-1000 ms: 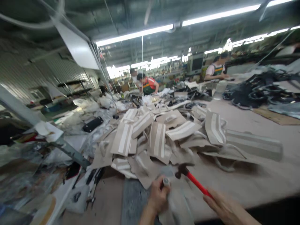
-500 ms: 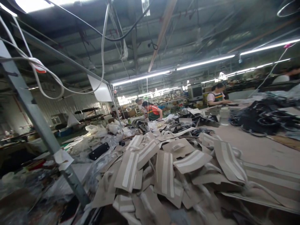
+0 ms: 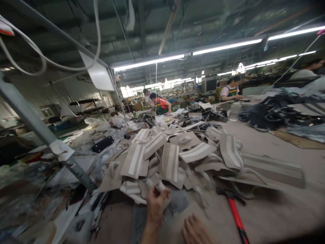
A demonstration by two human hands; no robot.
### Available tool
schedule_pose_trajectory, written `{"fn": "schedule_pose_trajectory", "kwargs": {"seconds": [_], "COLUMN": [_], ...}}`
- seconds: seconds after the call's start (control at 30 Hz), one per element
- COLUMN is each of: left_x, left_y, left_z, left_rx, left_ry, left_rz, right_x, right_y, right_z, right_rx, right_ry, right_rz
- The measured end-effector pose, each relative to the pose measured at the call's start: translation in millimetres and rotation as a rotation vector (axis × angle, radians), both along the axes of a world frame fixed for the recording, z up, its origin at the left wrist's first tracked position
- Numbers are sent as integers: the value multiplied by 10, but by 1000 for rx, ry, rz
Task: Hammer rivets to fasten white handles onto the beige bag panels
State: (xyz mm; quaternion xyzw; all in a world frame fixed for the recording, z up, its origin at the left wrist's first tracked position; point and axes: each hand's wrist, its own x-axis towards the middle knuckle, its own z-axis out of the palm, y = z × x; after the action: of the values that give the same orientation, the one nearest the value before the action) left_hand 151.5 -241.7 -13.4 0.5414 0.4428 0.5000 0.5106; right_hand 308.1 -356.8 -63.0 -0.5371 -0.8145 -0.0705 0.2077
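Note:
My left hand [image 3: 155, 205] is raised at the near edge of the pile, thumb and fingers pinched round a small whitish piece [image 3: 160, 187] whose kind is too blurred to tell. Below it a dark grey slab [image 3: 177, 201] lies on the table. My right hand [image 3: 195, 229] rests low at the bottom of the view, holding nothing, its fingers stretched out over the tabletop. To its right lies a claw hammer [image 3: 235, 211] with a red and black handle, apart from the hand. Beige panels [image 3: 170, 161] with white strips and loop handles are heaped in front of both hands.
A metal post [image 3: 45, 132] slants up on the left, beside plastic bags and scraps [image 3: 27, 189]. Black pieces [image 3: 276, 110] are heaped at the back right on the table [image 3: 284, 142]. Two co-workers [image 3: 161, 104] [image 3: 230, 89] are farther back. Cables [image 3: 98, 34] hang overhead.
The hammer, in my right hand one second ago, now lies on the table, and that hand has moved left. My left hand is farther left and higher. The view tilted up, then down again.

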Motion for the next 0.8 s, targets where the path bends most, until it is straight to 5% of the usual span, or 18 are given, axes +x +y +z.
{"fn": "schedule_pose_trajectory", "kwargs": {"seconds": [0.1,0.2,0.5,0.63,0.8], "left_x": [-147,-217,258,375,368], "left_y": [-33,51,-181,-134,-113], "left_z": [392,444,-763,-1009,-1117], "left_rx": [220,299,-103,-136,-192], "left_ry": [-2,-80,-76,-68,-119], "left_rz": [33,23,-250,-267,-245], "right_x": [-38,-96,-221,-208,63], "right_y": [-134,-65,-234,-232,-278], "right_z": [230,381,-38,-52,-44], "right_rx": [-234,-534,-656,-673,-534], "right_ry": [-117,-17,213,290,389], "right_rz": [-195,-381,-525,-532,-533]}}
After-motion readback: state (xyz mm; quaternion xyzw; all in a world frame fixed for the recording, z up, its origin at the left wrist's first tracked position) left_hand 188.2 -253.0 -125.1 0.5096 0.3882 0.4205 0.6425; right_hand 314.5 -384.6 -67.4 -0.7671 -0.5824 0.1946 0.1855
